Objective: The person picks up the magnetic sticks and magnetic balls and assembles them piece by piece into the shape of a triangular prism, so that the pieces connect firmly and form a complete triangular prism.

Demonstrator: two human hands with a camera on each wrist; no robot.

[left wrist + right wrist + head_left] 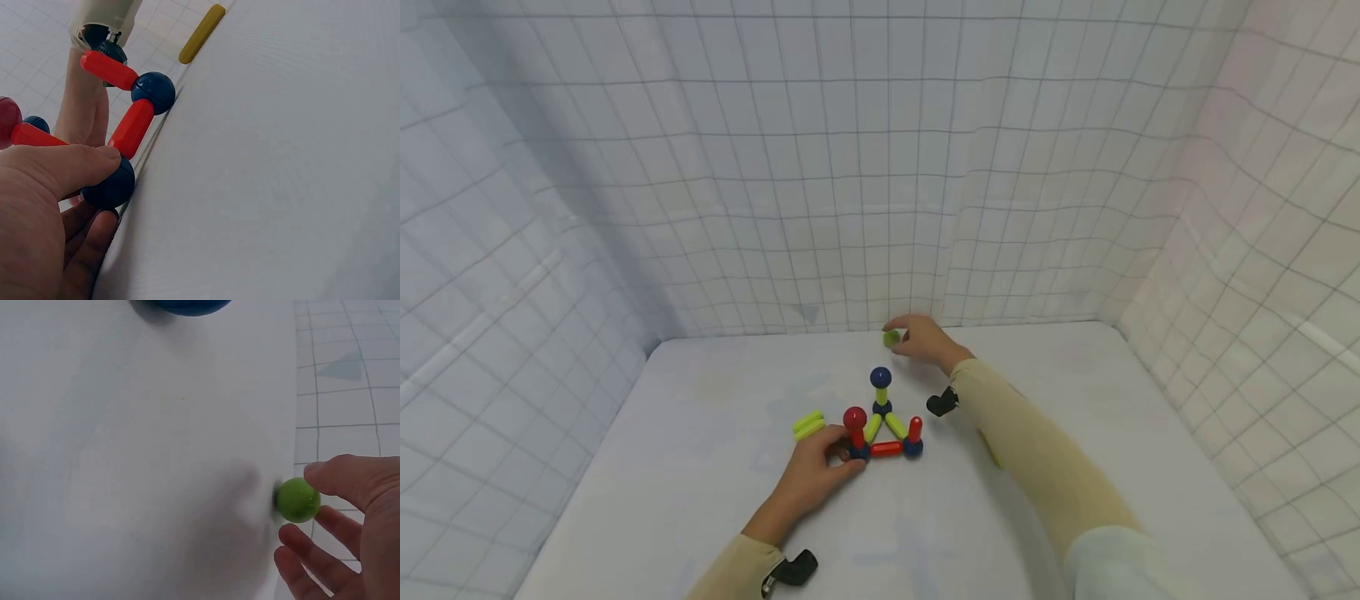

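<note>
A triangular frame of balls and sticks stands on the white table. Its front side is a red stick (pixel 887 448); two yellow-green sticks (pixel 896 426) form the others. Upright sticks rise from its dark blue corner balls: one carries a red ball (pixel 854 418), one a blue ball (pixel 881 377), and the upright red stick (pixel 915 429) at the right has a bare top. My left hand (pixel 816 471) pinches the front-left corner ball (pixel 115 185) between thumb and fingers. At the table's far edge, my right hand (pixel 925 340) holds a green ball (pixel 298 500) between thumb and index finger.
Two loose yellow-green sticks (pixel 808 424) lie left of the frame, near my left hand. Another yellow stick (pixel 992 450) lies partly hidden under my right forearm. White grid-lined cloth (pixel 880 167) walls the table at the back and both sides.
</note>
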